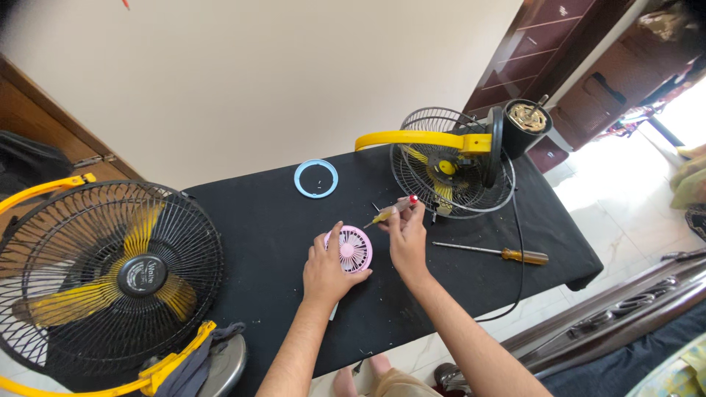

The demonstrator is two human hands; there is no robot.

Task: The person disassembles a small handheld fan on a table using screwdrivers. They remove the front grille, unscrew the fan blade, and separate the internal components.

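A small round pink fan (pixel 354 248) lies flat on the black table (pixel 265 228). My left hand (pixel 329 270) rests on its left and lower rim, fingers wrapped around the edge. My right hand (pixel 407 234) grips a small screwdriver (pixel 392 211) with a yellow shaft and red cap, its tip pointing down toward the upper right edge of the pink fan.
A light blue ring (pixel 316 179) lies at the back of the table. A larger screwdriver with an amber handle (pixel 491 252) lies to the right. A black and yellow fan (pixel 452 158) stands at the back right, a bigger one (pixel 103 283) at the left.
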